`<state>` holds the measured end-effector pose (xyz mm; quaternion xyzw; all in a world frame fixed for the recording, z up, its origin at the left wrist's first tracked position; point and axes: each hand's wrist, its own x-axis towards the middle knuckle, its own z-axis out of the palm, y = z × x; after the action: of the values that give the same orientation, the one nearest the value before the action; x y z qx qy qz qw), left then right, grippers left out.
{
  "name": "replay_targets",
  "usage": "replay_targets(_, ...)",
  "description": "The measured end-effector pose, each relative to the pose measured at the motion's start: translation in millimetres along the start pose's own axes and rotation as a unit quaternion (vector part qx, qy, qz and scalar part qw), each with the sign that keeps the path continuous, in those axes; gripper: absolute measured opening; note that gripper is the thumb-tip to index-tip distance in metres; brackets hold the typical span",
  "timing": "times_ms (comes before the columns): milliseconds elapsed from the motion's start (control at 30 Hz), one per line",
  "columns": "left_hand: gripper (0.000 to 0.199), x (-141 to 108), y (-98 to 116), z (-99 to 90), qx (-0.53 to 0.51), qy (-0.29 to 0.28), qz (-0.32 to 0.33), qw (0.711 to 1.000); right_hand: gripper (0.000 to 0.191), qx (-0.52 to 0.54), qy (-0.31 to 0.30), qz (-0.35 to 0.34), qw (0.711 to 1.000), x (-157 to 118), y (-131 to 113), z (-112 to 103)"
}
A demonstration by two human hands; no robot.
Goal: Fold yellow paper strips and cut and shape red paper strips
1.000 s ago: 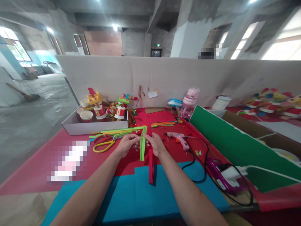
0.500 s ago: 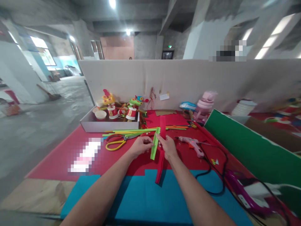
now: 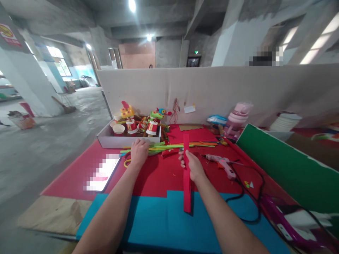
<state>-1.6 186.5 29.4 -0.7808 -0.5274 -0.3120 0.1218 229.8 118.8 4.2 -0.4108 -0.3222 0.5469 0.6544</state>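
A long red strip [image 3: 187,183] stands nearly upright in the picture, with my right hand [image 3: 192,164] closed around its middle. My left hand [image 3: 139,152] is over the yellow-handled scissors [image 3: 127,163] and the left end of the green and yellow strips [image 3: 159,147]; its fingers are bent, and what they hold, if anything, is hidden. Only part of the scissors' handles shows beside that hand. Right of my right hand lies a pink glue gun [image 3: 222,164] on the red table cover [image 3: 159,180].
Behind my left hand, a white box [image 3: 129,142] holds paper cups and cup figures. A phone [image 3: 104,173] lies at left. Blue sheets [image 3: 150,218] cover the near edge. At right are a green board [image 3: 286,169], black cables and a purple tool [image 3: 284,224].
My left hand has moved left and away from the red strip, to the scissors. The short green strip is no longer between my hands. The red strip is now straighter, and the view has shifted slightly.
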Motion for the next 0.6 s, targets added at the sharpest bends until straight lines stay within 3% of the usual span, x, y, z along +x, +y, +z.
replay_targets(100,0.021,1,-13,1.2,0.018,-0.006,-0.015,1.000,0.041,0.004,-0.017,0.018,1.000,-1,1,1)
replay_targets(200,0.022,2,-18,-1.5,-0.013,0.027,-0.037,0.999,0.041,0.003,-0.019,0.020,1.000,-1,1,1)
replay_targets(300,0.022,4,-12,-3.3,-0.101,0.061,-0.052,0.992,0.041,0.006,-0.020,0.016,1.000,-2,-1,2)
replay_targets(367,0.020,3,-1,-1.5,-0.215,0.041,-0.074,0.973,0.040,-0.005,-0.045,0.026,0.999,-4,-1,4)
replay_targets(433,0.029,0,16,1.3,-0.367,-0.045,-0.112,0.922,0.038,-0.034,-0.101,0.060,0.993,-8,-1,6)
replay_targets(533,0.046,-5,41,3.1,-0.555,-0.204,-0.155,0.791,0.037,-0.079,-0.197,0.118,0.970,-15,1,11)
replay_targets(600,0.045,-8,50,2.5,-0.611,-0.242,-0.163,0.736,0.037,-0.097,-0.235,0.129,0.959,-18,3,13)
